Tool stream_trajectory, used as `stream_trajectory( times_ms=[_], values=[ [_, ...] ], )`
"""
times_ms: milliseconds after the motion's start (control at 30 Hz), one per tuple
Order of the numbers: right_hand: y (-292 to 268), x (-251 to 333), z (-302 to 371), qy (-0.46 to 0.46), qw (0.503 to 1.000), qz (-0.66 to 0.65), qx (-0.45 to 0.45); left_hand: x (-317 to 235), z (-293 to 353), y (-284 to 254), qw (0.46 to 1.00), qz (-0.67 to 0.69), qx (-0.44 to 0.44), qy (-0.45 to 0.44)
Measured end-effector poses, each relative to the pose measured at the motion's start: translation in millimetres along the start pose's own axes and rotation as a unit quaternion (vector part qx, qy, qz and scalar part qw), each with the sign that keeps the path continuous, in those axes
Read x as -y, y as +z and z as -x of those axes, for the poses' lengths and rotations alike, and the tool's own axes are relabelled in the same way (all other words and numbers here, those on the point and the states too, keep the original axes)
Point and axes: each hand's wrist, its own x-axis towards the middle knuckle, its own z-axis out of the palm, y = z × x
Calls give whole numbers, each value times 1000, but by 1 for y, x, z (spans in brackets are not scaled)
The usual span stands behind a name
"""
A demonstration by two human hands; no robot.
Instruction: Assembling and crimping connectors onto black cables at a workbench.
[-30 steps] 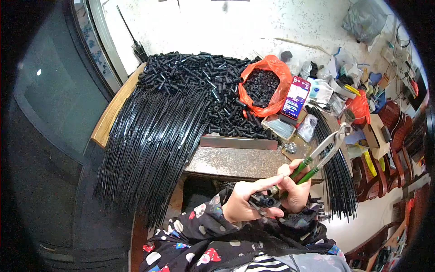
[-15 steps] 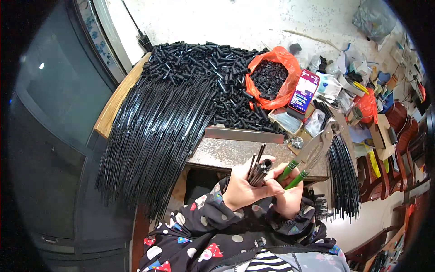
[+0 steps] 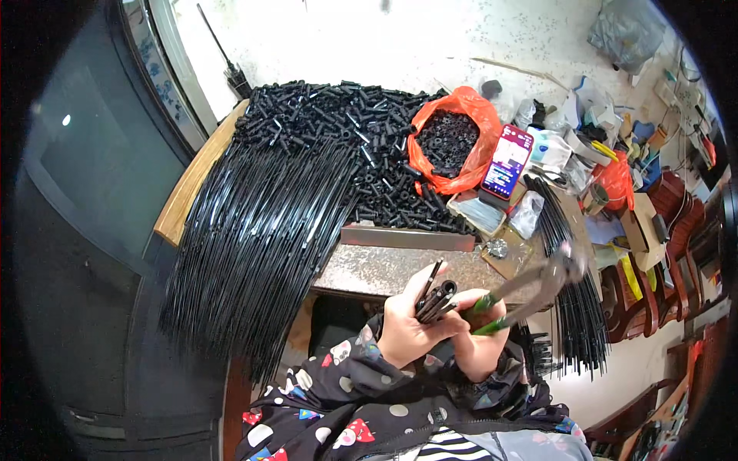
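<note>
My left hand is closed around a short bundle of thin black rods, their ends pointing up. Among them stands a thicker black tube with an open end. Close beside it, my right hand grips long-jawed pliers by their green handles. The pliers' metal head is smeared by motion and points up to the right. Both hands hang just in front of the table's near edge, and the right fingers come near the left thumb. The lower ends of the rods are hidden in the left palm.
Long black rods spread over the table's left side and overhang its front. Behind lie black tube pieces, held by a metal strip. An orange bag of small black parts, a phone and another rod bundle stand right.
The pliers have swung down toward the right, and their head is now blurred. The rods in my left hand have shifted slightly. The whole view has moved a little.
</note>
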Motion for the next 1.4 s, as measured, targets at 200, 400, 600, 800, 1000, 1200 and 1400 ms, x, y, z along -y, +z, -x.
stream_trajectory(
  times_ms=[200, 400, 600, 800, 1000, 1200, 1400],
  values=[
    [-6, 2, -18, 92, 991, -48, 84, -2, -11, -12, 969, 184, 164, -20],
    [-34, 32, -17, 420, 887, -32, 190, 2, -18, -43, 981, 194, -18, -3],
    [-43, 24, 2, 421, 824, 78, 372, 2, -29, -55, 994, 52, 92, 16],
    [-40, 31, -4, 524, 781, -136, 310, -10, -22, -40, 993, 89, 38, -63],
    [-62, 29, -12, 521, 732, -104, 427, -8, -19, -30, 999, 22, -28, -20],
    [-52, 43, -12, 150, 809, 391, 412, 2, -19, -26, 998, -2, -52, 18],
    [-47, 31, -5, 298, 857, 186, 378, -6, -24, -30, 999, 51, -5, -2]
  ],
)
